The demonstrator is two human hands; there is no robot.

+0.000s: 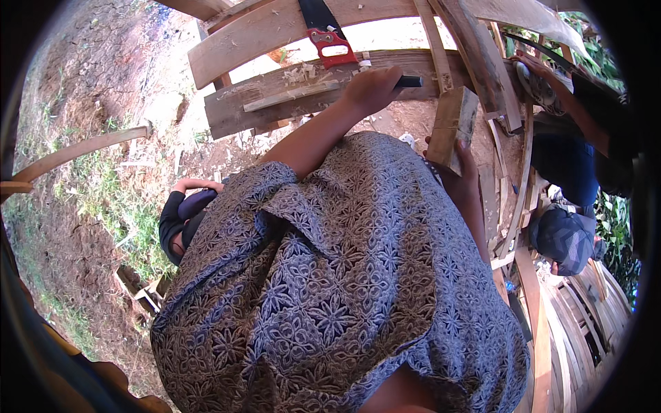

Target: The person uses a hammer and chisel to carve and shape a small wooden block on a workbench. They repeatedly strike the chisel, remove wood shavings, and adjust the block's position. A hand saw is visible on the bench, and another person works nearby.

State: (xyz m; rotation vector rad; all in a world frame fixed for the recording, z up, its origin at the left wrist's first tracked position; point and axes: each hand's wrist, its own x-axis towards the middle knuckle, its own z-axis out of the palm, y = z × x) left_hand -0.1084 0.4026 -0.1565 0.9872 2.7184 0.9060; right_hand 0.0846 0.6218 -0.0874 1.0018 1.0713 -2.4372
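While a red-handled saw lies nearby | left hand clenches black-ended object | right hand grips wooden block

A rough bench of two broad wooden planks, the near one dark brown and the far one paler, has a gap between them. A black-bladed handsaw with a red handle spans that gap. Toward the near plank's left end lie a thin, pale wooden strip and curled, cream-coloured shavings. Toward the right, long brown timbers cross both planks.
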